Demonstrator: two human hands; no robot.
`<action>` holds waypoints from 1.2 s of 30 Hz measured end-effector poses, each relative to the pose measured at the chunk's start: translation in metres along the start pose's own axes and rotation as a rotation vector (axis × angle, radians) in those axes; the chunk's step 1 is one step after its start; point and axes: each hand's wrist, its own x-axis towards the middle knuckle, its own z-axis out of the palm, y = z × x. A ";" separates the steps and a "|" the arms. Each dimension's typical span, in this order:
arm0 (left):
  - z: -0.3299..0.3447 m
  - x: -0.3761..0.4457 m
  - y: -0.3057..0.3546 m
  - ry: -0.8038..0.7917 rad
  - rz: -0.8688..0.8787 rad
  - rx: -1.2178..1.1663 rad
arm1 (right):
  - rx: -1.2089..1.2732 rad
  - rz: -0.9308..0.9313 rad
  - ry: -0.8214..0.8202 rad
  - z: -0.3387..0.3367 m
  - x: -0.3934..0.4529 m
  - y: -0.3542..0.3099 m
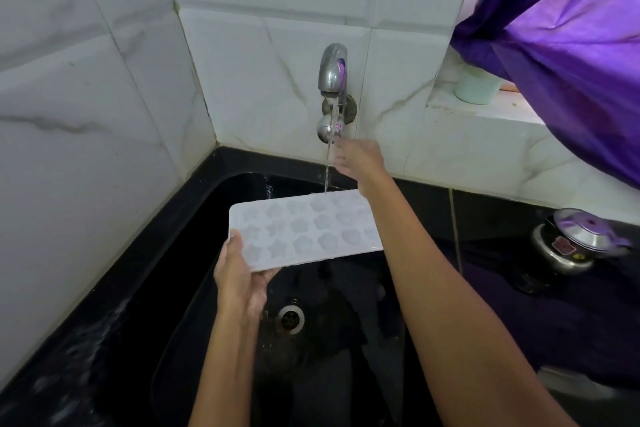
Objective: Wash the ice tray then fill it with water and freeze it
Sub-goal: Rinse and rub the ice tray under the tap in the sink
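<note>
A white ice tray (304, 229) with star and flower shaped cells hangs level over the black sink (194, 218). My left hand (239, 274) grips its near left corner from below. A chrome tap (333, 71) on the tiled wall runs a thin stream of water (328, 163) onto the tray's far edge. My right hand (360, 161) reaches up beside the stream, just under the tap's round knob (325, 130). Its fingers are near the knob; whether they grip it is unclear.
The sink drain (291, 319) lies below the tray. A steel pressure cooker (571, 243) stands on the black counter at right. A purple curtain (561, 28) hangs at upper right over a ledge with a pale green cup (476, 87). The left counter is wet.
</note>
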 end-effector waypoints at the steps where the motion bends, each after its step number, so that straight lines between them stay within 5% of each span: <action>1: -0.003 -0.005 0.001 0.008 -0.001 -0.007 | -0.151 -0.064 0.035 -0.009 -0.012 0.004; 5: -0.016 -0.026 0.003 0.017 0.000 -0.022 | -0.369 -0.088 0.041 -0.052 -0.056 0.035; 10: -0.024 -0.049 0.002 0.010 0.000 -0.029 | 0.027 0.179 -0.147 -0.070 -0.094 0.088; 16: -0.040 -0.083 -0.007 -0.028 -0.023 0.065 | 0.115 0.089 0.064 -0.078 -0.125 0.116; 21: -0.060 -0.101 -0.009 -0.123 -0.035 0.235 | 0.117 0.107 0.084 -0.084 -0.138 0.128; 28: -0.068 -0.115 -0.006 -0.227 -0.178 -0.013 | 0.132 0.093 0.067 -0.088 -0.156 0.129; 36: -0.063 -0.117 -0.020 -0.017 -0.104 0.049 | -0.323 -0.126 0.078 -0.098 -0.166 0.120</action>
